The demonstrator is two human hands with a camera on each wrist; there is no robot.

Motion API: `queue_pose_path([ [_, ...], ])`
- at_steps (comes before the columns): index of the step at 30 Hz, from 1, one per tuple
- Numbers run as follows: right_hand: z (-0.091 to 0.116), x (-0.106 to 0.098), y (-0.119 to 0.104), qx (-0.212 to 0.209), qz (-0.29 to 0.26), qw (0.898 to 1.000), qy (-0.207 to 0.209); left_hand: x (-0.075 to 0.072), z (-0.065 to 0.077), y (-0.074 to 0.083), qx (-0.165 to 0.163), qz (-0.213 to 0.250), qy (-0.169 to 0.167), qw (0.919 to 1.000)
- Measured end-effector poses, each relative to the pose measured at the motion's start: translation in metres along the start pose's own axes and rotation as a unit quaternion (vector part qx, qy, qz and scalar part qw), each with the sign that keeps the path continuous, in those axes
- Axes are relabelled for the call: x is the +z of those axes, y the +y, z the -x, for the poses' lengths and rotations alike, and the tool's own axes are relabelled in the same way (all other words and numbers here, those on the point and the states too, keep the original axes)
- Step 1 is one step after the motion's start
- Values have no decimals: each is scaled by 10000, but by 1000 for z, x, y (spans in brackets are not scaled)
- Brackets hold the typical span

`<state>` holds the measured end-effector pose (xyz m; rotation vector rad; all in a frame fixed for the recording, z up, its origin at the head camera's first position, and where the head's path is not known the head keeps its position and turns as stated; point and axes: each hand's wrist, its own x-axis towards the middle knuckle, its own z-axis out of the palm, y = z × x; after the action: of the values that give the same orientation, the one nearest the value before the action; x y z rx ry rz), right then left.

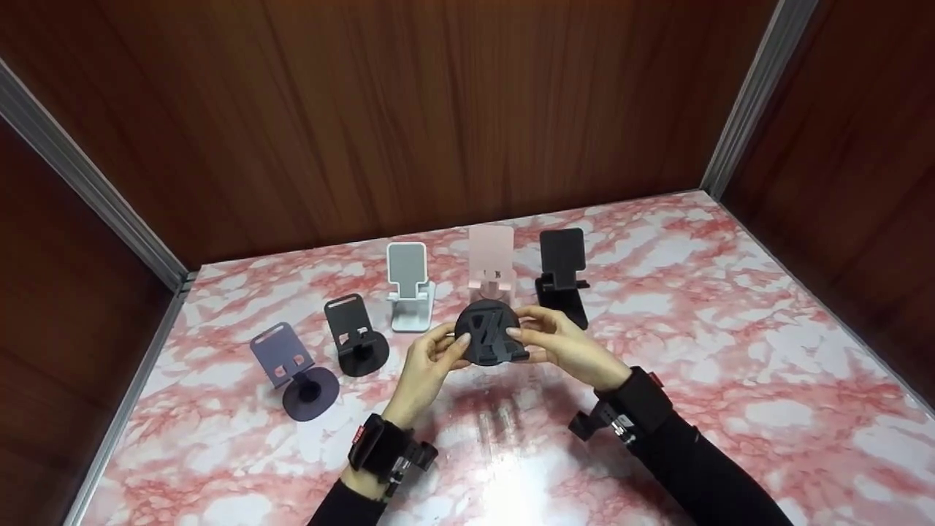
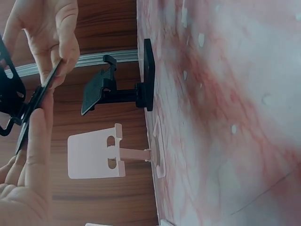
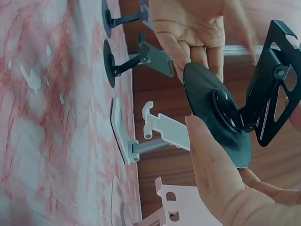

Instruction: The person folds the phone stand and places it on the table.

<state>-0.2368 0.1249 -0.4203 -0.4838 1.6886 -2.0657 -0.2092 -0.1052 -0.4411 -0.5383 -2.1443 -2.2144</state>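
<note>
- A black folding stand (image 1: 489, 349) is held up off the bench (image 1: 774, 365), near the middle of the head view, between two hands
- The stand in hand has a round base (image 3: 202, 92) and a slotted plate (image 1: 497, 337) joined by a hinged arm, folded close together
- The left hand (image 1: 424, 365), on the stand's 8 o'clock side, grasps its edge, thumb on the near face
- The right hand (image 1: 566, 345), on the stand's 3 o'clock side, grasps it too, thumb on the near face and fingers round the edge
- Taking the held stand as the centre of the dial in the head view, a pink stand (image 1: 491, 252) stands at 12 o'clock, its lower part hidden behind it
- Between 1 and 2 o'clock is a black stand (image 1: 562, 256), upright on its base
- At 10 o'clock is a white stand (image 1: 407, 267) with a grey face
- At 9 o'clock is a dark round-footed stand (image 1: 347, 318), its plate tilted back
- Between 8 and 9 o'clock, furthest off, is a purple stand (image 1: 277, 354), also on a round foot
- These five rest well apart on the pink-and-white marbled bench, with a wood-grain panel (image 1: 438, 117) behind at 12 o'clock
- Each wrist wears a black strapped device, and the sleeves are black
</note>
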Motion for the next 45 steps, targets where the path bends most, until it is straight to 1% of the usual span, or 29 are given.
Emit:
queue_pose_path([
  [3,0,-1,0,10,97,9999,61,-1,1,2,-152,163,-120,9997],
  [10,0,-2,0,68,492,9986,196,1,1,3,-527,430,-118,9976],
  [14,0,-3,0,104,687,9972,287,1,0,2,-627,594,-148,9962],
  [18,0,-3,0,81,873,9958,272,1,0,2,-743,757,-152,9942],
  [21,1,-4,0,46,914,9956,202,0,0,2,-817,868,-181,9927],
  [27,1,-4,0,82,937,9954,167,0,1,2,-926,842,-200,9919],
  [35,2,-2,-2,165,1127,9926,414,1,2,5,-1004,921,-213,9904],
  [45,1,0,-1,89,1224,9915,431,1,3,4,-982,927,-181,9907],
])
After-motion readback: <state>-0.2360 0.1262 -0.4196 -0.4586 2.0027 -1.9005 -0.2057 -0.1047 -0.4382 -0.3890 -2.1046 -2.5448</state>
